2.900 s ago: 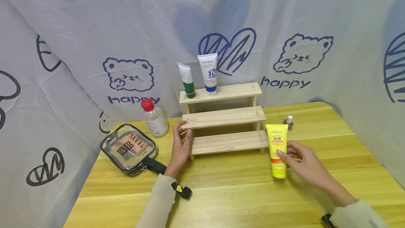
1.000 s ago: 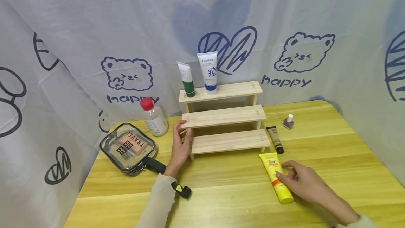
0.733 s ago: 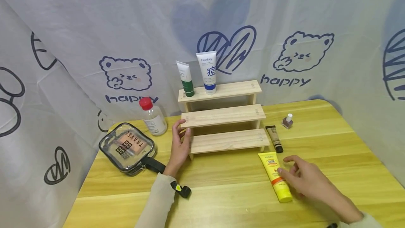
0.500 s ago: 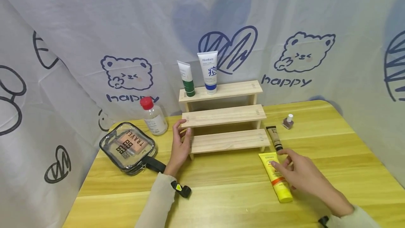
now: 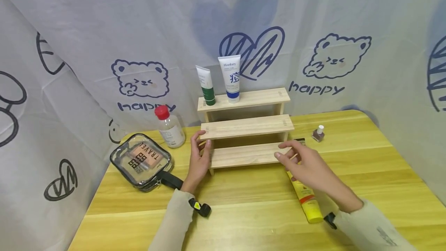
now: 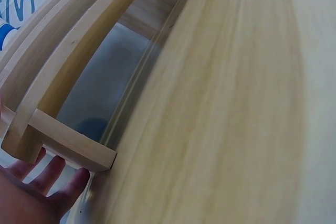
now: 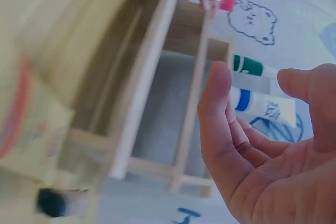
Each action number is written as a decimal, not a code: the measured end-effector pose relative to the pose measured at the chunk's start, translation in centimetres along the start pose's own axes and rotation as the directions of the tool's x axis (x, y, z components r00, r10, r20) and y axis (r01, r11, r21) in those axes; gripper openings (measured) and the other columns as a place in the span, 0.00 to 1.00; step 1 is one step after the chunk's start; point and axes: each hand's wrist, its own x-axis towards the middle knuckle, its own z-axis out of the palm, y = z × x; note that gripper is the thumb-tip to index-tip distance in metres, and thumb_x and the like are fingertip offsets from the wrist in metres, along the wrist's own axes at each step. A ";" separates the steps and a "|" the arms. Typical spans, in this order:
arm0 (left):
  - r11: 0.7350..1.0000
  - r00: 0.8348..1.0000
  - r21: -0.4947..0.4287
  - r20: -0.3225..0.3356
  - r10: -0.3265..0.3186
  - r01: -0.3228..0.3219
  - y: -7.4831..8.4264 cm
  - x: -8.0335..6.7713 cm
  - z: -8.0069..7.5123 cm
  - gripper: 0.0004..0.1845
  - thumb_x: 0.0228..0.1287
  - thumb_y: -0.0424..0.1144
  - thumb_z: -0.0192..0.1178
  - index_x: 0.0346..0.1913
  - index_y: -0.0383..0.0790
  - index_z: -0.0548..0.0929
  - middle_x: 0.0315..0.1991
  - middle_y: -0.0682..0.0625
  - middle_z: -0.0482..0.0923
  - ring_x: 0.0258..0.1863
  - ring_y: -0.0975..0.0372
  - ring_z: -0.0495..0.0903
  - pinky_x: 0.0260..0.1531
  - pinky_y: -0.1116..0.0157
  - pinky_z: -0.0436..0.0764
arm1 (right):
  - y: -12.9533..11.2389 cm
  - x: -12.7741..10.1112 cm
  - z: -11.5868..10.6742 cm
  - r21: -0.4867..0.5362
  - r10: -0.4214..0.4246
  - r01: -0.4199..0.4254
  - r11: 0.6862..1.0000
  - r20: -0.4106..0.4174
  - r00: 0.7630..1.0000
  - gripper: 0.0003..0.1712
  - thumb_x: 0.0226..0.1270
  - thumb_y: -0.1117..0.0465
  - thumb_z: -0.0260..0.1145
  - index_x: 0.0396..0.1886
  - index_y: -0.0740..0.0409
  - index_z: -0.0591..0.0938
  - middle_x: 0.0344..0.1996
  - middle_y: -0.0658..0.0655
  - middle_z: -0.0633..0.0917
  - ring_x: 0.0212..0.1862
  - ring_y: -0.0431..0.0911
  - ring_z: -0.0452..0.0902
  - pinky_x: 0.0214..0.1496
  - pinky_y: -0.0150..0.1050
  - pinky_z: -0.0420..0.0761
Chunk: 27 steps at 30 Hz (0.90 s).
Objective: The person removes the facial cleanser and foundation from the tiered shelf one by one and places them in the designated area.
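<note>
At the left end of the three-tier wooden display rack (image 5: 245,156), my left hand (image 5: 198,164) grips the side, its fingertips against the end leg in the left wrist view. My right hand (image 5: 310,165) hovers by the right end of the lowest tier, thumb and fingers apart with nothing between them. Under and behind it lies a yellow squeeze tube (image 5: 308,200), its upper part hidden by the hand. A small beige tube with a black cap (image 7: 60,203) is mostly covered by the hand in the head view. White-and-green (image 5: 207,86) and white-and-blue tubes (image 5: 230,78) stand on the top tier.
Left of the rack stands a clear bottle with a red cap (image 5: 171,131). A transparent travel pouch (image 5: 141,162) with a black strap lies near it. A small nail polish bottle (image 5: 318,134) stands at the right. A printed cloth (image 5: 313,7) hangs behind the table (image 5: 244,212).
My right hand held the yellow tube upright, laid it on the table and let go. It has since moved up and left to the rack's right end. The left hand has stayed put.
</note>
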 end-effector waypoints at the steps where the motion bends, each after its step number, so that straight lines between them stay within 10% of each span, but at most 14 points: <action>1: 1.000 1.000 0.000 -0.001 -0.001 0.001 0.0 0.0 0.0 0.23 0.90 0.40 0.50 0.79 0.48 0.62 0.72 0.34 0.68 0.71 0.39 0.74 0.74 0.42 0.72 | -0.4 0.3 0.1 -0.006 -0.018 0.018 1.000 -0.011 1.000 0.29 0.85 0.46 0.65 0.71 0.61 0.78 0.48 0.64 0.89 0.36 0.48 0.85 0.29 0.43 0.89; 27: 1.000 1.000 0.006 0.004 0.010 -0.010 -0.1 0.1 -0.1 0.23 0.89 0.40 0.52 0.79 0.48 0.63 0.71 0.32 0.70 0.70 0.39 0.76 0.73 0.40 0.73 | -9.2 9.8 -0.3 -0.121 -0.178 0.163 0.979 -0.128 0.976 0.26 0.83 0.48 0.66 0.69 0.59 0.79 0.49 0.59 0.89 0.45 0.53 0.84 0.47 0.45 0.83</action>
